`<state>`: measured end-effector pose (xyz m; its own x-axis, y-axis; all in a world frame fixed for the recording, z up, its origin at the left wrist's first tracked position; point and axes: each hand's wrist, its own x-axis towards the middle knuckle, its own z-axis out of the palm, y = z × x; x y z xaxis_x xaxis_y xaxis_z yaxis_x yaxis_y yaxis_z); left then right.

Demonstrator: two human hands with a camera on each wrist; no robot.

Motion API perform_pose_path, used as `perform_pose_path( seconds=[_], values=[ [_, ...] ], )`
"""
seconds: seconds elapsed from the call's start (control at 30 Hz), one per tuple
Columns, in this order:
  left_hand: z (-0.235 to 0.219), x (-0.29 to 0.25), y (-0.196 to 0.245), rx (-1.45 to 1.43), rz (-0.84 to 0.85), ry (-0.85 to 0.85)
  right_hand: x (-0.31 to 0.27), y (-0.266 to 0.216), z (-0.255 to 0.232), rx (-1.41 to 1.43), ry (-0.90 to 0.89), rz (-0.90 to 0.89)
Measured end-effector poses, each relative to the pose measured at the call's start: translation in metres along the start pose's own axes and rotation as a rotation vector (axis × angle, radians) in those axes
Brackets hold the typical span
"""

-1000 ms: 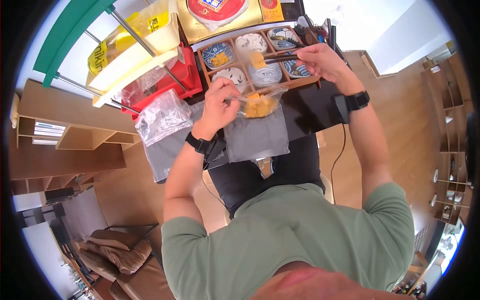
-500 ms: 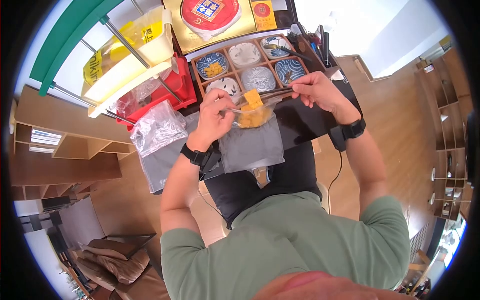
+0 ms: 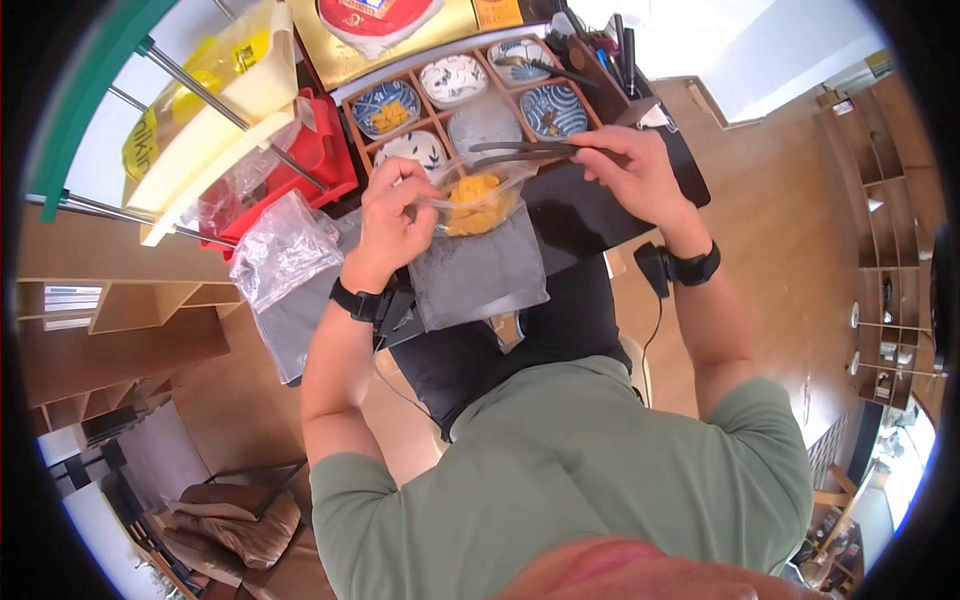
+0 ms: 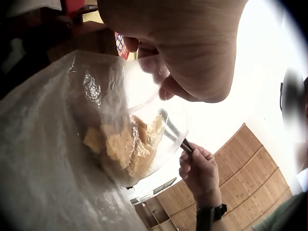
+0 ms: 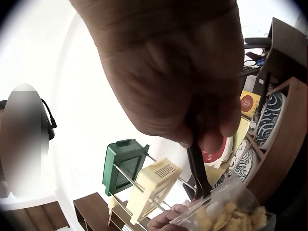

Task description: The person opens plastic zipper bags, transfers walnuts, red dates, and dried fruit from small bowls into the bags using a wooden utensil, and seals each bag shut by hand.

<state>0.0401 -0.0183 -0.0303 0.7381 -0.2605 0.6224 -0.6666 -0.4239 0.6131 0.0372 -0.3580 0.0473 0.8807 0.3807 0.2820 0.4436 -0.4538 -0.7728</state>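
Observation:
My left hand (image 3: 395,220) pinches the rim of a clear plastic bag (image 3: 478,275) that holds orange-yellow pieces (image 3: 475,204). My right hand (image 3: 632,172) grips dark tongs (image 3: 520,153), whose tips lie over the bag's mouth with no piece visible between them. In the left wrist view the tong tips (image 4: 166,118) reach the bag's opening beside the pieces (image 4: 127,147). Behind the bag stands a divided wooden tray (image 3: 432,78) with patterned dishes; the back-left dish (image 3: 372,98) holds some orange pieces.
At the left are a red bin (image 3: 325,150), a cream and green rack (image 3: 215,140) and crumpled clear plastic (image 3: 285,250). A round red package (image 3: 375,22) on gold lies behind the tray. Pens (image 3: 628,60) stand at the back right.
The tongs carried an orange piece from above the tray down to the bag; it is no longer between their tips. The whole head view has shifted, with the tray now further left.

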Motion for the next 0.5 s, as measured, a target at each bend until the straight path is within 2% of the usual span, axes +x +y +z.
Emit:
perform_pose_path(
  seconds=[0.07, 0.1, 0.13, 0.2, 0.37, 0.47, 0.5],
  values=[
    [-0.001, 0.001, 0.0, -0.05, 0.013, -0.001, -0.011, 0.012, 0.004, 0.388, 0.196, 0.265],
    [-0.002, 0.002, 0.002, -0.067, 0.005, -0.004, -0.015, 0.016, 0.008, 0.515, 0.251, 0.318],
    [-0.002, 0.004, 0.002, -0.056, 0.017, -0.003, -0.021, 0.025, 0.013, 0.521, 0.255, 0.302],
    [-0.003, 0.005, 0.001, -0.084, 0.064, -0.019, -0.033, 0.044, 0.029, 0.995, 0.251, 0.369],
    [-0.001, 0.015, 0.001, -0.04, 0.068, -0.026, -0.034, 0.051, 0.053, 1.267, 0.122, 0.324],
    [-0.001, 0.025, 0.005, 0.055, 0.194, -0.058, -0.031, 0.049, 0.058, 1.411, 0.05, 0.28],
    [0.0, 0.027, 0.006, 0.073, 0.181, -0.07, -0.03, 0.048, 0.056, 1.429, -0.02, 0.261]
  ],
)
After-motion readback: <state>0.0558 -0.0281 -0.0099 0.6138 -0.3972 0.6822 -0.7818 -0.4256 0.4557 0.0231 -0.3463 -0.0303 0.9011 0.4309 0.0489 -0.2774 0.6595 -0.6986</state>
